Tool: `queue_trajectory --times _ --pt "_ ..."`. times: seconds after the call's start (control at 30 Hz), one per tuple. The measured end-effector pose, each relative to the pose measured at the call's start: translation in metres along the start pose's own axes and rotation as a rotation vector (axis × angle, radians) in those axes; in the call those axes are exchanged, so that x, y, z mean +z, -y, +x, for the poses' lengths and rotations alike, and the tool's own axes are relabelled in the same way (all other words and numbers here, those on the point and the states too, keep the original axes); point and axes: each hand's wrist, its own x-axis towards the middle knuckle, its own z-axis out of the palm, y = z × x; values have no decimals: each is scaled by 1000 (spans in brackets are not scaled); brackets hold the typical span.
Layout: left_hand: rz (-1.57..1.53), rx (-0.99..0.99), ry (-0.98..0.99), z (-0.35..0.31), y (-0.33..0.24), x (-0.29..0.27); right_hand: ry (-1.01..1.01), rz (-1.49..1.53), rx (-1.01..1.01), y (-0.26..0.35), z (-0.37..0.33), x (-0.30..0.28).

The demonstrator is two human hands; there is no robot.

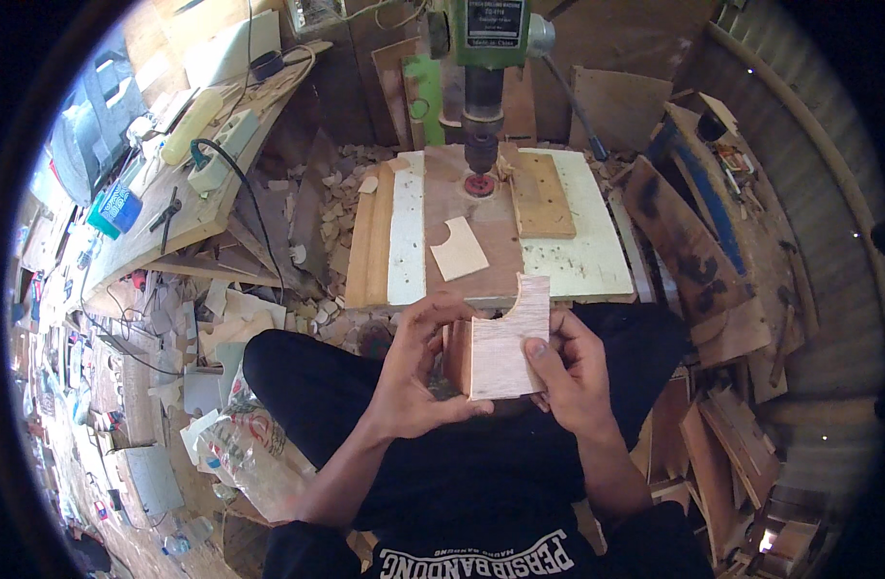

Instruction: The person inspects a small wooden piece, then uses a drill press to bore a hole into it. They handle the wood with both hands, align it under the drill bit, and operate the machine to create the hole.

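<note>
the person's left hand is clamping the left side of a thick, pale-faced wooden stack with a curved notch, its thumb lying along the lower corner. the right hand is pinching the right edge, its thumb pressing on the pale front face. both hands are holding the stack between them above the black trousers, with the notch facing up and left; whether its layers are loose or joined, i cannot tell.

the step in hand is seemingly one of squaring or checking rather than machining: the stack is sitting well apart from the red round tool under the green metal drill press. a thin, pale wooden piece with a similar notch is lying on the flat brown board beneath that tool.

from this grip, the next move is probably calling for even pressure from both sides, so that no layer is slipping, and for fingers staying off the notch.
</note>
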Motion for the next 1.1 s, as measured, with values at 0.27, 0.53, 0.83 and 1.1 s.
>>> queue_trajectory --times 0.27,0.53,0.83,1.1 --pt "37 93 -48 1 -5 1 15 26 -11 7 -1 4" --pt "26 95 45 4 -14 -5 15 -10 -2 14 -5 8" --pt "94 185 39 5 -20 -4 35 -5 -57 17 -10 8" --pt "261 375 20 3 -42 2 39 -225 -318 17 -19 4"
